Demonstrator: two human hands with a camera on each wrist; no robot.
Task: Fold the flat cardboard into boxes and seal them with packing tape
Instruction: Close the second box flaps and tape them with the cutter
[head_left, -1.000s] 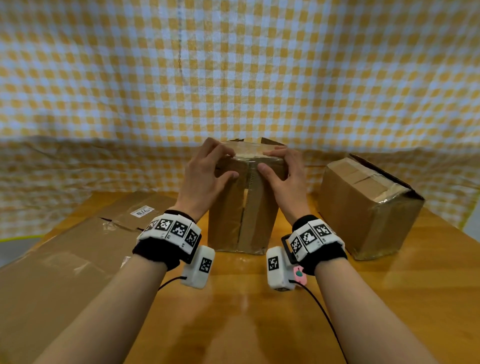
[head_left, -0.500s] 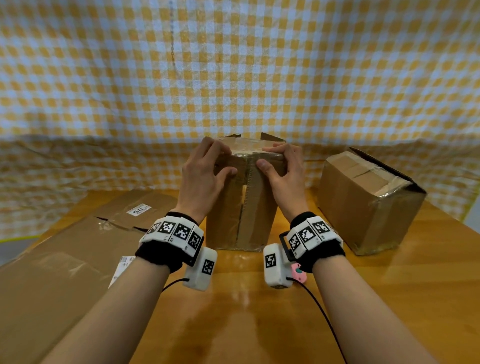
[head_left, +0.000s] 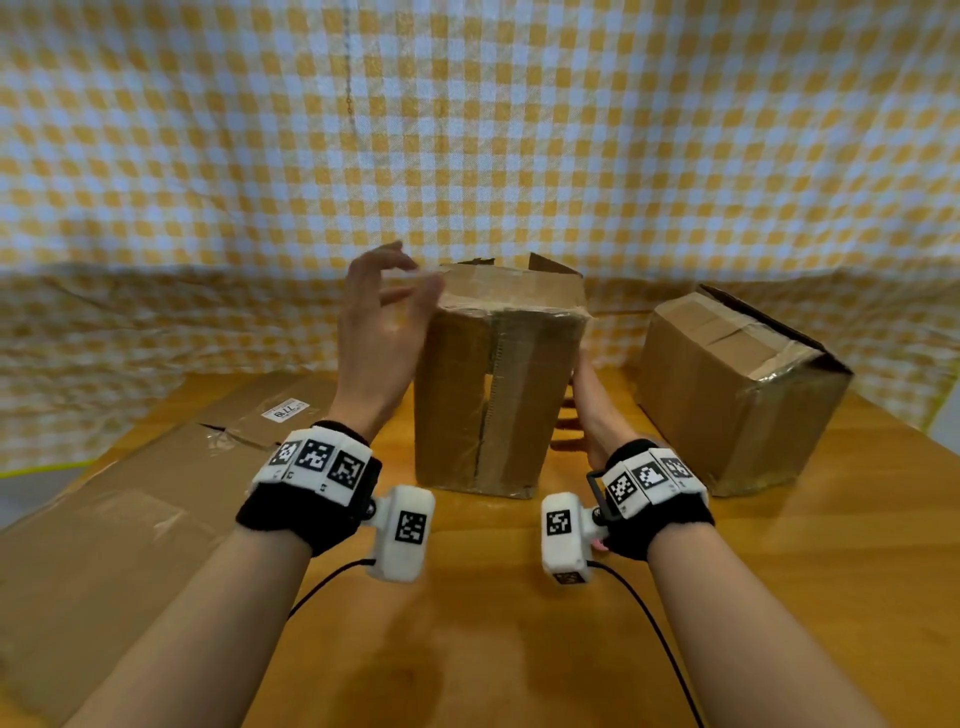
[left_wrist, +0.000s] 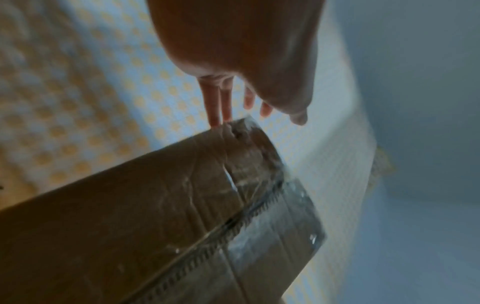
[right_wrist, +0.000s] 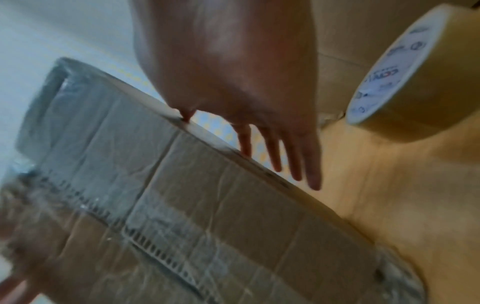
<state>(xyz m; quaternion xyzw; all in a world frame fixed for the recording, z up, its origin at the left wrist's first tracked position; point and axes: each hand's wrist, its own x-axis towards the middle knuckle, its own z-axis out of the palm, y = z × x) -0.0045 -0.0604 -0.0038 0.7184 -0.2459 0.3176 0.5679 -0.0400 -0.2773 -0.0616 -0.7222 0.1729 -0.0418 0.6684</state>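
Wooden table (head_left: 519, 649) carries two boxes (head_left: 498, 395); flat cardboard (head_left: 104, 545); tape roll (right_wrist: 405, 86).

Taped brown cardboard box (head_left: 498, 395) upright mid-table, second sealed box (head_left: 727, 384) tilted right, tape roll (right_wrist: 405, 82) between

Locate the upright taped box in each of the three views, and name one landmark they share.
Head: upright taped box stands at centre, between the left hand and right hand.
Left wrist: it fills the lower left, below the fingers.
Right wrist: it crosses the lower left and centre.
Shared landmark: the serrated tape edge.
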